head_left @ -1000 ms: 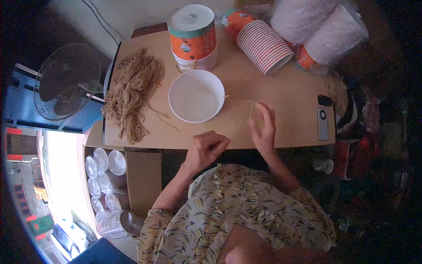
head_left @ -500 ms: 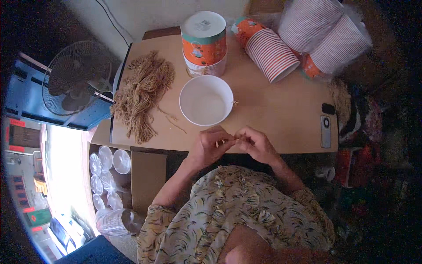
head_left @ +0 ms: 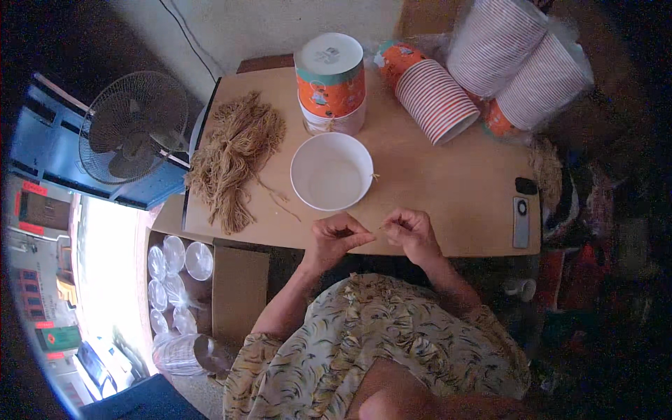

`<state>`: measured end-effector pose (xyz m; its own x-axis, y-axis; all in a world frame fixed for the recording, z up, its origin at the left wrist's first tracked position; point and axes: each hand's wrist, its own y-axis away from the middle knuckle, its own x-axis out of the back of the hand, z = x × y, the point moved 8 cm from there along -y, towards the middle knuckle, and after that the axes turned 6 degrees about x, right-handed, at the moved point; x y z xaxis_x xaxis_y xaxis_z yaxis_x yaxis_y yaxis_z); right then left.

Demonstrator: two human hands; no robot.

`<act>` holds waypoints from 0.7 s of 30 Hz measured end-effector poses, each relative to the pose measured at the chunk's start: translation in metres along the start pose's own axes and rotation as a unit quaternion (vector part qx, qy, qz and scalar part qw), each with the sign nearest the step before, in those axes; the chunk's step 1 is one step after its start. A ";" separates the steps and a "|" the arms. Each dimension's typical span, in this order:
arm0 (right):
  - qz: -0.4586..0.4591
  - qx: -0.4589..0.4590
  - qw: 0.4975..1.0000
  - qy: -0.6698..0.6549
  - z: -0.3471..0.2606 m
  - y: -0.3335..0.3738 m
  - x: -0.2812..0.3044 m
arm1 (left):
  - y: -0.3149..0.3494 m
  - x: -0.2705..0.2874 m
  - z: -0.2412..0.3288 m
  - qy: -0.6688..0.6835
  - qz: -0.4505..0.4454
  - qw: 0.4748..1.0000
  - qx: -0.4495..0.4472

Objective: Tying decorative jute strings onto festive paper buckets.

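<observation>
Both of my hands hover at the table's near edge, just in front of a white paper bucket (head_left: 332, 172). My left hand (head_left: 334, 242) is pinched, thumb against fingertips; whatever lies in the pinch is too small to make out. A short distance to its right, my right hand (head_left: 416, 236) pinches what looks like a thin end of brown twine, barely visible at the fingertips. The bucket stands mouth up, with a small twine knot (head_left: 376, 176) at its right side. Left of it lies a heap of brown twine (head_left: 238, 161), one loose strand trailing toward my left hand.
Behind the bucket stand upturned orange-and-white paper buckets (head_left: 330, 87). Nested striped buckets (head_left: 437, 98) lie at the back right, some in plastic. A phone-like grey device (head_left: 520, 222) sits at the right edge. A fan (head_left: 133, 129) and a carton of plastic-wrapped cups (head_left: 241, 290) are at left.
My hands have moved apart from where their fingertips met, leaving a gap between them. The whole view has shifted slightly; the bucket and twine heap keep their places on the table.
</observation>
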<state>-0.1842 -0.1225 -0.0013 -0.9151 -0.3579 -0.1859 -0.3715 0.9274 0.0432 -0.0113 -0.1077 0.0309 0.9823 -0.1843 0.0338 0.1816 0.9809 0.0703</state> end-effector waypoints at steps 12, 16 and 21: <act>0.197 0.302 0.895 0.264 -0.171 -0.053 0.055 | -0.009 0.079 0.047 -0.513 0.131 0.819 -0.221; 0.031 0.402 0.881 0.247 -0.193 -0.088 -0.023 | -0.010 0.036 0.014 -0.442 0.098 0.857 -0.245; -0.079 0.266 0.937 0.213 -0.145 -0.106 -0.054 | -0.019 0.068 0.034 -0.480 0.099 0.848 -0.202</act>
<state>-0.1181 -0.2167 0.1470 -0.8772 -0.4007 0.2647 -0.4801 0.7416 -0.4685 0.0501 -0.1411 0.0661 0.5404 0.2103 0.8147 0.2097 0.9040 -0.3724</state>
